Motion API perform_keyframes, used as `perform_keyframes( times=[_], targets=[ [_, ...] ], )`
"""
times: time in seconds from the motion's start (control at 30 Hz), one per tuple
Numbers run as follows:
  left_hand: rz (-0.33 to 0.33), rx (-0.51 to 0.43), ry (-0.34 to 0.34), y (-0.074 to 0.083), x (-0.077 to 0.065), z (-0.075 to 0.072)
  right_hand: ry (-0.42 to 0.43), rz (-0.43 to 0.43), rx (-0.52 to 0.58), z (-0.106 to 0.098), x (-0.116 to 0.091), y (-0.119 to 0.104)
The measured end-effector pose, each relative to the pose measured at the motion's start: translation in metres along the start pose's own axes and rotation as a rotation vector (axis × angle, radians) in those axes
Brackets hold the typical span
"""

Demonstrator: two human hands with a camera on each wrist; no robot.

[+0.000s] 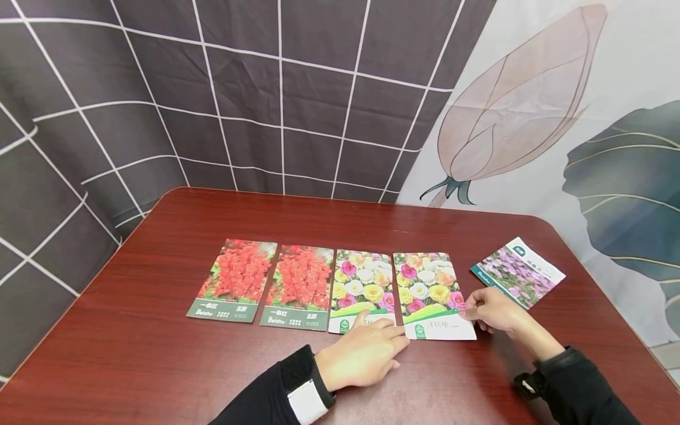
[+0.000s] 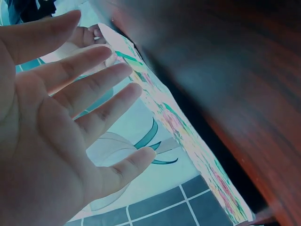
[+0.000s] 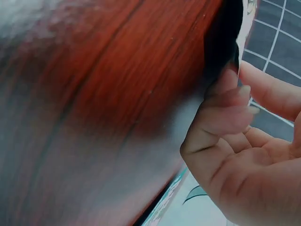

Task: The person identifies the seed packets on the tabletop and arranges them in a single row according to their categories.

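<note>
Two flower seed packets with multicoloured blooms lie side by side, the left one (image 1: 363,277) and the right one (image 1: 427,289). My right hand (image 1: 494,311) pinches the right edge of the right one near its lower corner, thumb on top; the right wrist view shows the fingers (image 3: 214,125) curled beneath that edge. With its fingers spread and nearly straight, my left hand (image 1: 363,352) lies across the bottom of the left multicoloured packet. Its fingertips reach the lower left corner of the pinched packet. In the left wrist view the palm (image 2: 51,136) faces the camera, holding nothing.
Two red-flower packets, one at far left (image 1: 234,277) and one beside it (image 1: 300,280), continue the row. A purple-flower packet (image 1: 517,271) lies askew behind my right hand. The reddish-brown table (image 1: 159,354) meets a dark gridded cloth (image 1: 313,94) at its back edge.
</note>
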State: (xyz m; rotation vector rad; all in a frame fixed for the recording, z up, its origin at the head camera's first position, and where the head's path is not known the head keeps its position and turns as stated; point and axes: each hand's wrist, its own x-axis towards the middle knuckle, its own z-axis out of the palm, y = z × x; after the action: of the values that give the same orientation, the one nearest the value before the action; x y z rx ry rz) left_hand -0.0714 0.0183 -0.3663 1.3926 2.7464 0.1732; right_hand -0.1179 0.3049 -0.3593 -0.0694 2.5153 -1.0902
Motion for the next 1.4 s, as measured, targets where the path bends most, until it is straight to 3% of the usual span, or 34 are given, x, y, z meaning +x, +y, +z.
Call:
perform_keyframes(
  times=[0.23, 0.57, 1.4],
  targets=[
    [0.003, -0.011, -0.044, 0.0017, -0.0007, 0.0011, -0.015, -0.008, -0.050, 0.0008, -0.0024, 0.0021],
    [0.017, -0.010, -0.054, 0.0012, -0.0016, 0.0031, -0.052, -0.031, -0.028, 0.0020, -0.0014, 0.0031],
    [0.005, 0.008, -0.085, 0.0027, -0.0015, 0.0041, -0.017, 0.007, -0.066, 0.0038, -0.0030, 0.0016]
  ],
)
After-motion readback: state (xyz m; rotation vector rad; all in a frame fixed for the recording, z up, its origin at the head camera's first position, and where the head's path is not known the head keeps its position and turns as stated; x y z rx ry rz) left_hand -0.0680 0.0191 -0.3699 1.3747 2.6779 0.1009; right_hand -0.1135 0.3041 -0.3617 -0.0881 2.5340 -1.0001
